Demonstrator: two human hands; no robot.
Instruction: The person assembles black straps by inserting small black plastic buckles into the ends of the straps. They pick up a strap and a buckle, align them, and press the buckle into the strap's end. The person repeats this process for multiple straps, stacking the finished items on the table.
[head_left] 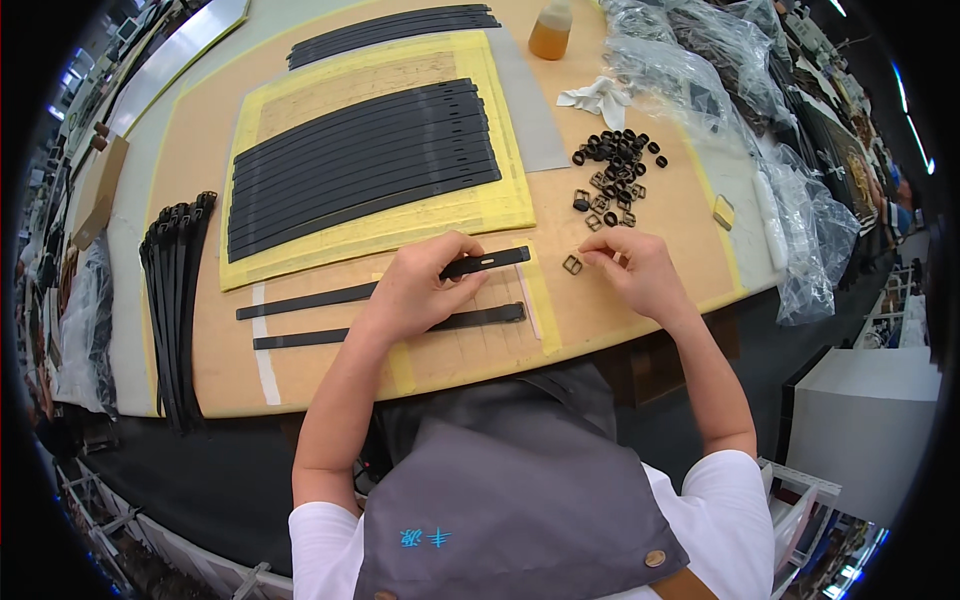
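Observation:
Closed around a black belt strap, my left hand lifts its slotted end off the table. The strap's other end runs left along the tabletop. A small metal belt buckle is at the fingertips of my right hand, which pinch it just right of the strap's end. Below the held strap lies another black strap, partly hidden by my left forearm. Small buckles and black loops lie in a loose pile beyond my right hand.
Black straps lie side by side on a yellow-edged board; more straps lie behind it. At left, a bundle of buckled belts overhangs the table edge. A bottle of amber liquid, white cloth and clear plastic stand farther back.

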